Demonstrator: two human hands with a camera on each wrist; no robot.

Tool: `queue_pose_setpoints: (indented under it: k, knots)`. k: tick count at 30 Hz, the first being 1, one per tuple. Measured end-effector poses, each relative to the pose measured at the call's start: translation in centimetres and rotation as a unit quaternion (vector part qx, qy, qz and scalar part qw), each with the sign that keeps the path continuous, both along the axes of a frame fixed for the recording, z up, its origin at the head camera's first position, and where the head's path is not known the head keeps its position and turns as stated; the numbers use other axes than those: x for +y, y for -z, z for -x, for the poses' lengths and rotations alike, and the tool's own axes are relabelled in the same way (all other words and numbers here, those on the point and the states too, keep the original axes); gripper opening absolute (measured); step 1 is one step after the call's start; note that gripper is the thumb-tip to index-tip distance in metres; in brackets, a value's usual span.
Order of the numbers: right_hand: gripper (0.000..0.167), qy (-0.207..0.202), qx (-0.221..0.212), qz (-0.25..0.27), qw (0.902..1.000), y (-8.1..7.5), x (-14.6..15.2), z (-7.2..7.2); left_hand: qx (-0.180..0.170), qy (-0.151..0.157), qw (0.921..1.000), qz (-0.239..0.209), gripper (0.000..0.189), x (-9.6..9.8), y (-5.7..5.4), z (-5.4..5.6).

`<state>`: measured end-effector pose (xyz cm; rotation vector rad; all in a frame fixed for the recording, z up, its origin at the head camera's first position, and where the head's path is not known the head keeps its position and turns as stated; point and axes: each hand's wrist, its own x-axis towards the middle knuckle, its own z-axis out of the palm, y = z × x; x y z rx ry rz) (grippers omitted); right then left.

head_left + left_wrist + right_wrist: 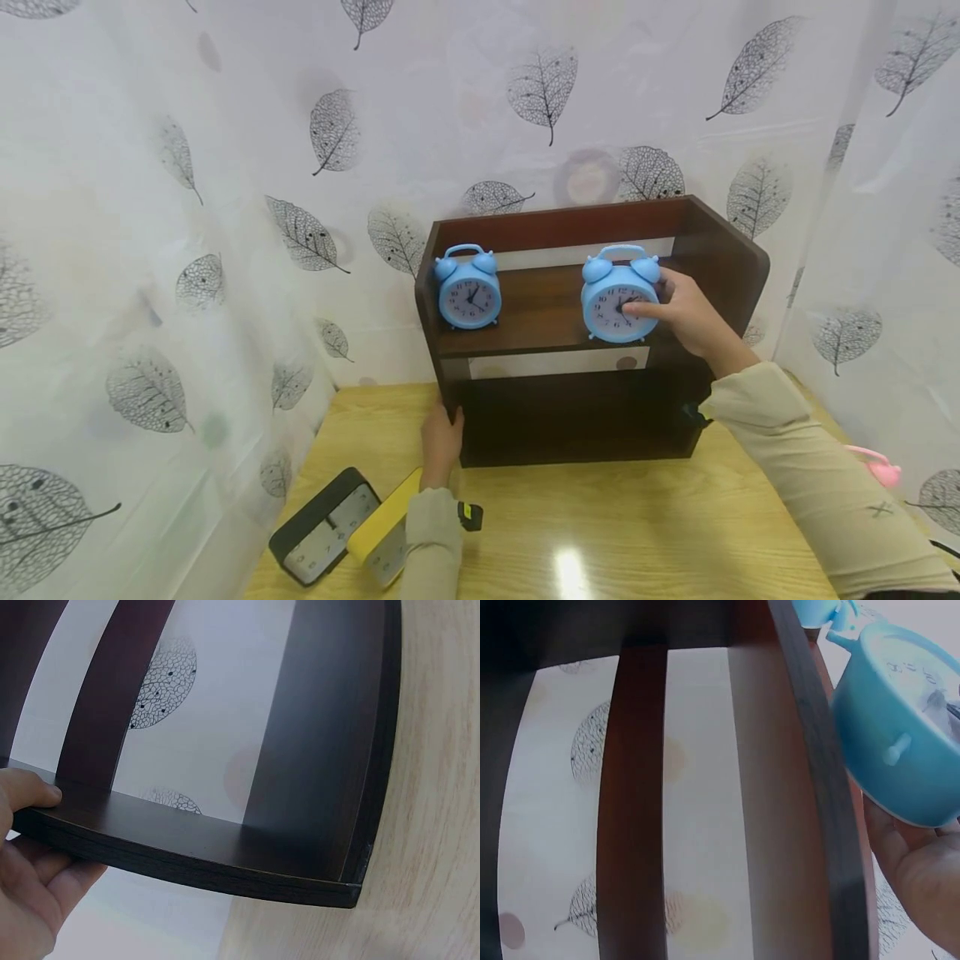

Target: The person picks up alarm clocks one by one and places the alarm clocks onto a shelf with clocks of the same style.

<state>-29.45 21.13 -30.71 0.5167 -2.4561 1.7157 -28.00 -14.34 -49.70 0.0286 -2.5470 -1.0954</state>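
On the tabletop stands a dark brown wooden shelf (570,421). My left hand (441,437) grips its left side panel low down; in the left wrist view the thumb lies on the panel's inner face and the fingers (71,889) wrap the outside. A light blue twin-bell alarm clock (469,293) stands upright at the left end of the upper board. Toward the right end of that board, my right hand (693,317) holds a second blue alarm clock (618,308), thumb across its dial. From below, this clock (892,727) overlaps the board's front edge in the right wrist view.
A black-framed clock (330,521) and a yellow-framed one (386,533) lie on the wooden table (600,517) at front left, beside the left forearm. Past the right sleeve shows part of a pink object (883,472). Leaf-print curtains (450,100) hang behind and at both sides.
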Motion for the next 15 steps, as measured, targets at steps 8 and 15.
queue_pose_setpoints:
  k: [8, 15]
  knots:
    - [0.053, -0.019, -0.009, 0.014, 0.9997, 0.0, -2.0, 1.6, 0.003, 0.007, 1.0, 0.006, 0.05, 0.0, -0.1, -0.1]
    - [0.054, -0.025, -0.017, 0.007, 0.9995, 0.1, -3.6, 2.9, 0.013, 0.004, 0.9999, 0.007, 0.05, 0.0, 0.0, 0.0]
